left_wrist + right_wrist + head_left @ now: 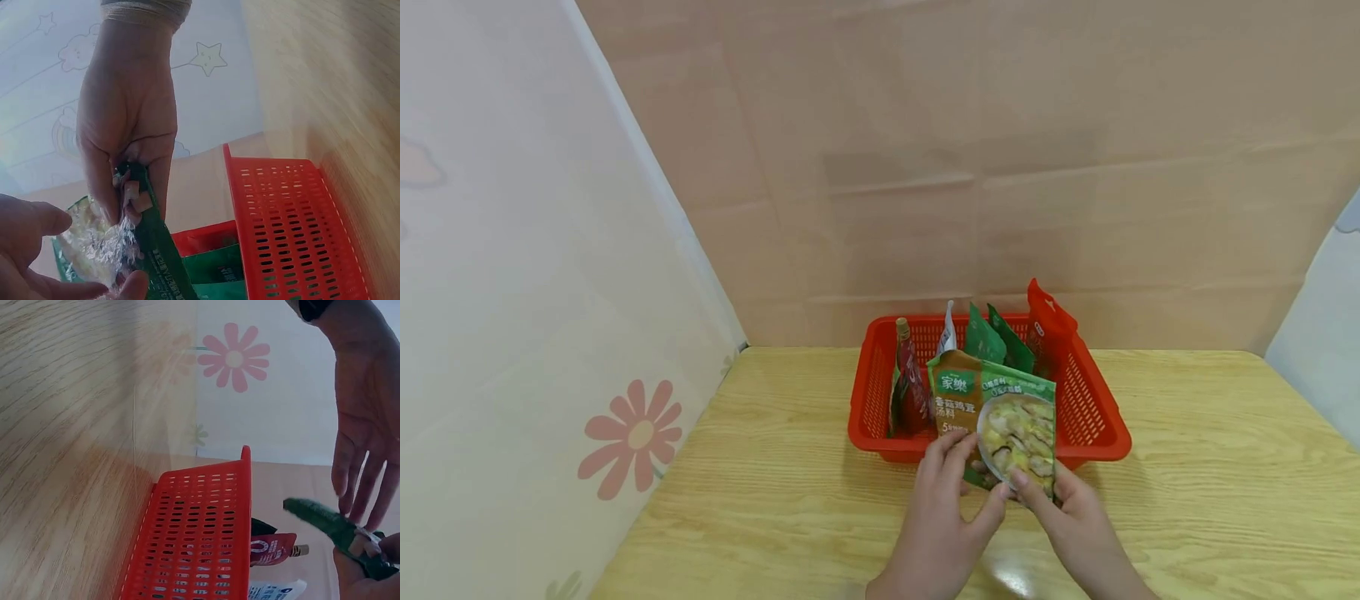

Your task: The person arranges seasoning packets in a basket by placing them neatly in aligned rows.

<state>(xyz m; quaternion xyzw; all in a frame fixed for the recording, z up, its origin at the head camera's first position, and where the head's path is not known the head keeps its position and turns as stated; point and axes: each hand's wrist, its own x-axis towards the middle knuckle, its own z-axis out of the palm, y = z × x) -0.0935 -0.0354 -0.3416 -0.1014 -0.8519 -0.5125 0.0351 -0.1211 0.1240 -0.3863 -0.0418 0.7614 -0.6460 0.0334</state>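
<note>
A green and brown soup mix packet (1017, 433), with a bowl of food pictured on its front, stands tilted before the basket in the head view. My right hand (1084, 527) pinches its lower right corner, thumb on the front. My left hand (938, 521) is at its lower left with the fingers extended, fingertips at the packet's front. In the right wrist view the left hand (370, 409) has straight fingers close to the packet's edge (325, 519). The left wrist view shows the right hand (128, 119) gripping the crinkled, shiny packet (165, 262).
Behind the packet a red perforated plastic basket (1108, 446) stands on the wooden table (760, 500). It holds a red capped pouch (914, 392), a white packet (947, 335), two green packets (983, 337) and a red bag (1049, 325). Cloth hangs behind and at the sides.
</note>
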